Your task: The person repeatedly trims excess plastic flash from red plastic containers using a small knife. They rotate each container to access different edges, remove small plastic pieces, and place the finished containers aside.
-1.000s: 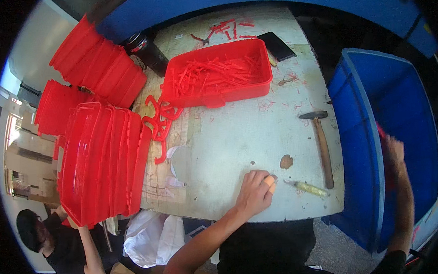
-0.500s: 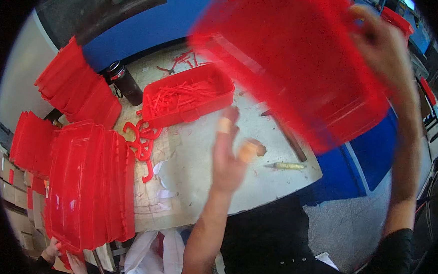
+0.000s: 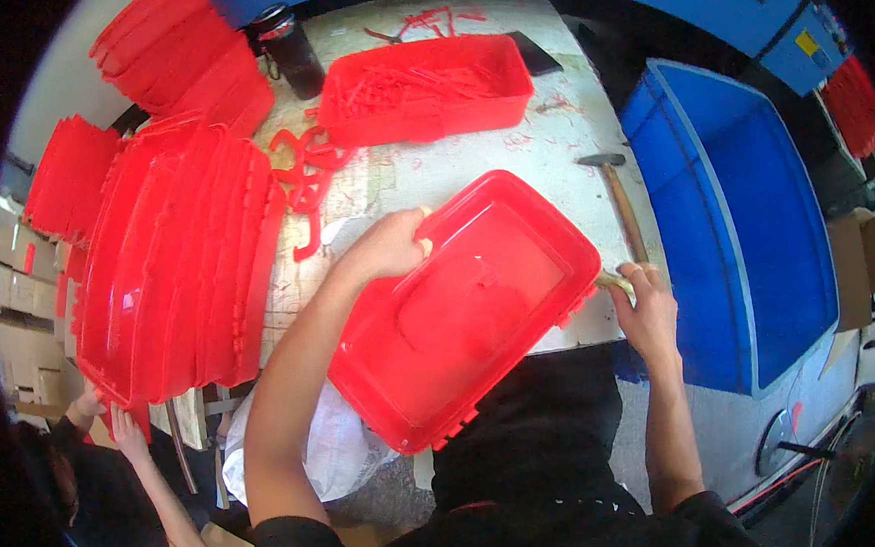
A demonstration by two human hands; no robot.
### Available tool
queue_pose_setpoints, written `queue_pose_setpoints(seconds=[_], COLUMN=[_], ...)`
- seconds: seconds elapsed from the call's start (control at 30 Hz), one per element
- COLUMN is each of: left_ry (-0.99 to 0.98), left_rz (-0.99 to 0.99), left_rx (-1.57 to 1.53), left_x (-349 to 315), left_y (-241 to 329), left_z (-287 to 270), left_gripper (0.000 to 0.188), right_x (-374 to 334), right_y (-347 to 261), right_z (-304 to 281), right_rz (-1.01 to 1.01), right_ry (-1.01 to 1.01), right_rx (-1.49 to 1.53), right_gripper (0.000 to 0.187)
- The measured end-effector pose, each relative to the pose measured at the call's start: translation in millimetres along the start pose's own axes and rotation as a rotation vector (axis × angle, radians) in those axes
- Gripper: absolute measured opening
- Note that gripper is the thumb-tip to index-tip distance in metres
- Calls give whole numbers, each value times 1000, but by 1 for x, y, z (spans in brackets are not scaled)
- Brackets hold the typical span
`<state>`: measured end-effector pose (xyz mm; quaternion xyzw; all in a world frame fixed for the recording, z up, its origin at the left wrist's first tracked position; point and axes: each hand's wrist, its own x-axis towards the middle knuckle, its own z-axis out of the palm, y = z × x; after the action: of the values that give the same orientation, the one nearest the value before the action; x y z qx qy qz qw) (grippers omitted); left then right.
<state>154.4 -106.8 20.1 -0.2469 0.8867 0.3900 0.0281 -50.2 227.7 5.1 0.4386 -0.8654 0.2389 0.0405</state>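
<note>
– Since half a second ago, my red tray (image 3: 470, 312) has come down from the upper right and now hangs slantwise in front of me, over the near edge of the worktop (image 3: 421, 174).

– Which hand has it?

– My left hand (image 3: 400, 241), which was bare and spread before; now it grasps the tray along its upper left edge. My right hand (image 3: 650, 311) carried it then and has since let go of it.

– And what is that right hand doing?

– Its fingers are bent at a slim yellowish tool (image 3: 613, 282), just beside the tray's right corner. I cannot tell whether I have a firm grip on it or only touch it.

– Does the tray rest on the worktop?

– I can't tell. I see its hollow side facing up, its lower corner reaching past the edge toward my lap.

– What else is around you?

– Beyond the tray, a red box (image 3: 429, 129) holding red strips (image 3: 416, 86). A hammer (image 3: 626, 207) lies to the right, near a blue bin (image 3: 679, 209). On my left, a row of nested red trays (image 3: 172, 270), with a co-worker's hands (image 3: 124, 423) at their lower end.
</note>
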Motion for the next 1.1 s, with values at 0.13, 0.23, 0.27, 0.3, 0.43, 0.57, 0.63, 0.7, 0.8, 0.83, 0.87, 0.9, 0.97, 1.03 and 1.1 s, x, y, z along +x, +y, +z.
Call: queue_pose_setpoints(seconds=[0.13, 0.23, 0.27, 0.3, 0.43, 0.57, 0.63, 0.7, 0.8, 0.83, 0.87, 0.9, 0.97, 1.03, 1.1], left_ry=[15, -30, -44, -44, 0, -100, -86, -124, 34, 119, 295, 471, 837, 702, 549], left_rz=[86, 24, 23, 1, -47, -112, -51, -3, 3, 17, -54, -86, -84, -394, -491], left_rx=[233, 181, 160, 144, 187, 112, 163, 111, -68, -127, -101, -85, 481, 735, 779], left_x=[33, 45, 46, 46, 47, 61, 67, 69, 62, 60, 53, 46, 30, 24, 24], left_y=[23, 38, 41, 44, 46, 49, 50, 49, 30, 19, 5, -10, -41, -64, -76], left_z=[4, 3, 3, 3, 7, 13, 14, 10, -6, -15, -25, -35, -53, -63, -70], left_gripper=[40, 39, 39, 39, 37, 35, 31, 34, 33, 31, 28, 25, 22, 25, 24], right_x=[-2, -4, -5, -6, -7, -4, -2, -1, -3, -5, -6, -8, -11, -12, -10], right_y=[21, 28, 31, 34, 41, 37, 34, 33, 34, 36, 37, 38, 38, 36, 34], right_z=[14, 19, 19, 16, 10, 15, 18, 18, 15, 13, 12, 10, 10, 11, 12], right_rz=[-175, -30, 81, 80, 145, 125, 92, 139, 135, 139, 163, 215, 185, 199, 209], right_ry=[8, -21, -91, -58, -74, -97, -57, -113, -95, -95, -98, -113, -96, -99, -99], right_rx=[-122, -138, -184, -151, -81, -94, -22, 20, 55, 71, 66, 67, 70, 86, 137], right_gripper=[25, 23, 22, 22, 31, 38, 41, 36, 31, 29, 29, 28, 29, 30, 31])
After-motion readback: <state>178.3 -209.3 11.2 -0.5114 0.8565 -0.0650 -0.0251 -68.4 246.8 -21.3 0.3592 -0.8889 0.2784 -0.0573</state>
